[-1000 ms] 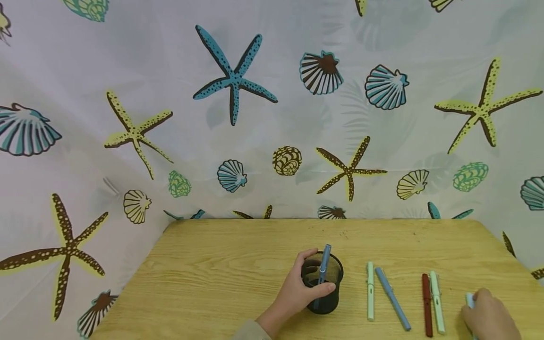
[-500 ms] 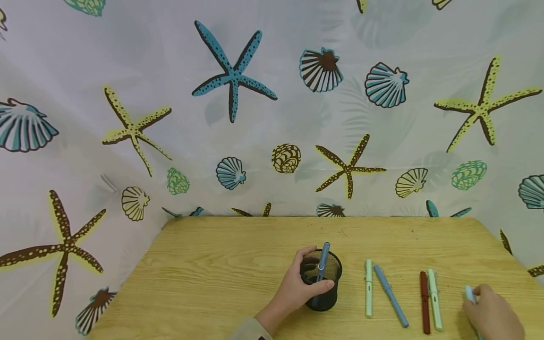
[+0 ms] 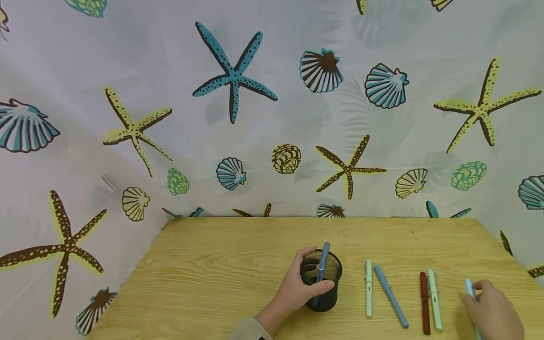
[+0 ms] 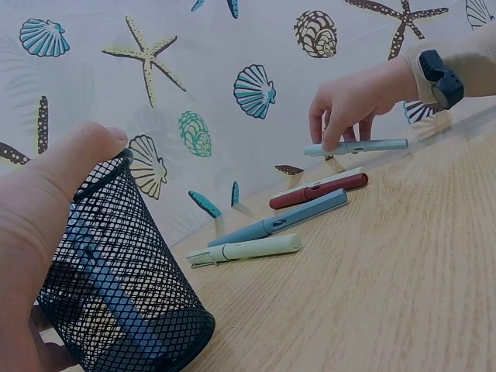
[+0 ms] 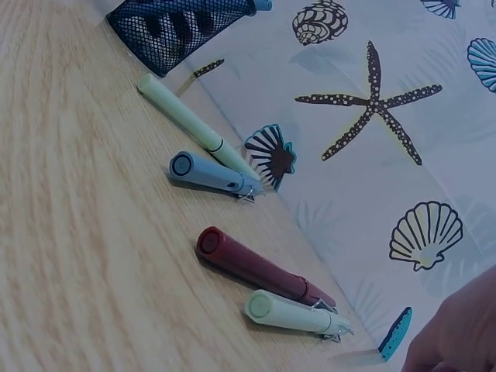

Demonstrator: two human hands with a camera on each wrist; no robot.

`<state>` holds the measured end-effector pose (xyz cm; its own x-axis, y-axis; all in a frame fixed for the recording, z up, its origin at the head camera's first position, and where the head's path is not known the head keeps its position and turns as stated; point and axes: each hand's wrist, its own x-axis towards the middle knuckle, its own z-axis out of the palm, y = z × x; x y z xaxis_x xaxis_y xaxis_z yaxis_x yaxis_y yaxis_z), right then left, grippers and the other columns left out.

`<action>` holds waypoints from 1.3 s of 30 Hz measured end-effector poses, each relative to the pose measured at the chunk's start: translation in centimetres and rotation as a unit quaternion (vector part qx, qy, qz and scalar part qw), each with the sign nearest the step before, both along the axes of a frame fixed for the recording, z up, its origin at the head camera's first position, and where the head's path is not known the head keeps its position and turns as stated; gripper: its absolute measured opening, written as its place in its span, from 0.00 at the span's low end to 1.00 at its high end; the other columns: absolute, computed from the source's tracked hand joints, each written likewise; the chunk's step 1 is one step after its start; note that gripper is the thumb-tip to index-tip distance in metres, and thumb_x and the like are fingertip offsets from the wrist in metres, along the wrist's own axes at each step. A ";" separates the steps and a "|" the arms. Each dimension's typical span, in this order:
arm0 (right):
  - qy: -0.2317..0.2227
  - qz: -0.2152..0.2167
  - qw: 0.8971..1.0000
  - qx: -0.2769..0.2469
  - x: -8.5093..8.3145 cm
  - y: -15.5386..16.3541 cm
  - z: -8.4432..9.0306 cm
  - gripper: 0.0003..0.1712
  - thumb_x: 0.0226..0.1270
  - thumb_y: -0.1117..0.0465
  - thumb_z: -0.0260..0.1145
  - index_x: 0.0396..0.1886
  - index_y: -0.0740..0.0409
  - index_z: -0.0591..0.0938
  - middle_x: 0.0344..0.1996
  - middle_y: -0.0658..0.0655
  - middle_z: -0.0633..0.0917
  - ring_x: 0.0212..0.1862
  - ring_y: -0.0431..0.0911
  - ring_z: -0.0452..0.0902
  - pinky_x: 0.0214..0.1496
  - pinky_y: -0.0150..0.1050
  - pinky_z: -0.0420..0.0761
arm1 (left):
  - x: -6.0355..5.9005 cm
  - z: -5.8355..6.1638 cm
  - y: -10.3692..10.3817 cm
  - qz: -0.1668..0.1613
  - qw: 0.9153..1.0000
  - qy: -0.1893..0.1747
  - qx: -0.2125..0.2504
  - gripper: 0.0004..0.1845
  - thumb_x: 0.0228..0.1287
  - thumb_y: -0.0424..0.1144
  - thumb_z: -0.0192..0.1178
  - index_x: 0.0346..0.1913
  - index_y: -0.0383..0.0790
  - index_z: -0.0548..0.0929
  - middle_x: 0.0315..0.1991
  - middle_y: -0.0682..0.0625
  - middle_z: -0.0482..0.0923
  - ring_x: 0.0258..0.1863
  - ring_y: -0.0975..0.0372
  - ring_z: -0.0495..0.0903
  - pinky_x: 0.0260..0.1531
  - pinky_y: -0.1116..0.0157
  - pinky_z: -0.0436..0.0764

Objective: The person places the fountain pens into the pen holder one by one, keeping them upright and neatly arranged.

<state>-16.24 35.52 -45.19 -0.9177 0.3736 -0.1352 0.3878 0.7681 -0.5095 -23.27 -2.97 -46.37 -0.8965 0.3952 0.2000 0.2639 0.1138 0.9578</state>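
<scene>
My left hand [image 3: 293, 293] grips a black mesh pen cup [image 3: 328, 303], thumb and fingers spread around its side and rim. Inside it leans a blue pen [image 3: 325, 255], its capped end sticking out above the rim. At the right, my right hand [image 3: 495, 311] pinches a light blue pen [image 4: 380, 145] between thumb and fingers, close over the table in the left wrist view. Part of that pen is hidden by the hand in the head view. Only an edge of the right hand shows in the right wrist view.
Between the hands lie a light green pen [image 3: 369, 295], a blue pen [image 3: 393, 300], a dark red pen [image 3: 425, 307] and another pale green pen [image 3: 435, 304] on the wooden table [image 3: 204, 274]. A shell-patterned curtain [image 3: 263, 108] encloses the back and sides.
The light blue pen's far end has come up slightly, and more of it shows past my right fingers. My left hand keeps its hold on the pen cup.
</scene>
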 end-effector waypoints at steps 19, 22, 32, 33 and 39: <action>0.057 -0.034 0.998 -0.015 -0.3 -1.8 0.9 0.26 0.64 0.61 0.57 0.55 0.77 0.65 0.38 0.73 0.77 0.30 0.52 0.75 0.25 0.42 0.74 | -0.2 -0.6 0.0 0.001 1.000 -0.005 -0.001 0.38 0.53 0.50 0.68 0.65 0.65 0.60 0.55 0.52 0.68 0.55 0.56 0.70 0.46 0.54 0.74; 0.057 -0.026 0.998 -0.023 -0.3 -2.2 1.2 0.27 0.64 0.61 0.57 0.55 0.77 0.64 0.37 0.72 0.77 0.29 0.52 0.75 0.25 0.42 0.74 | -0.3 -0.7 0.0 0.003 1.000 -0.004 -0.004 0.38 0.53 0.50 0.68 0.65 0.66 0.60 0.55 0.52 0.68 0.55 0.56 0.70 0.46 0.54 0.75; 0.099 0.033 0.994 -0.030 -0.4 -3.4 2.4 0.27 0.66 0.61 0.56 0.57 0.77 0.65 0.37 0.70 0.77 0.27 0.48 0.74 0.24 0.41 0.73 | -0.3 -0.6 0.0 0.010 1.000 -0.002 -0.011 0.38 0.53 0.51 0.68 0.65 0.66 0.60 0.55 0.52 0.68 0.55 0.56 0.69 0.46 0.52 0.74; 0.104 0.036 0.993 -0.031 -0.4 -3.6 2.5 0.27 0.66 0.61 0.56 0.57 0.77 0.65 0.37 0.70 0.77 0.26 0.48 0.73 0.23 0.40 0.73 | -0.3 -0.6 0.0 0.010 1.000 -0.001 -0.011 0.38 0.52 0.50 0.68 0.65 0.66 0.60 0.55 0.52 0.68 0.55 0.56 0.69 0.46 0.52 0.74; 0.134 0.038 0.990 -0.029 -0.5 -4.8 2.7 0.26 0.66 0.60 0.54 0.56 0.75 0.66 0.37 0.67 0.78 0.27 0.48 0.72 0.23 0.39 0.72 | -0.3 -0.7 0.1 0.008 1.000 -0.001 -0.008 0.39 0.52 0.50 0.69 0.65 0.65 0.59 0.55 0.51 0.68 0.55 0.55 0.69 0.46 0.52 0.74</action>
<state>-16.73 30.75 -42.52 -0.9485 0.3011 0.0980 0.1752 0.7567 -0.6298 -23.61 -2.89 -47.02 -0.9035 0.3836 0.1911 0.2593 0.1341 0.9565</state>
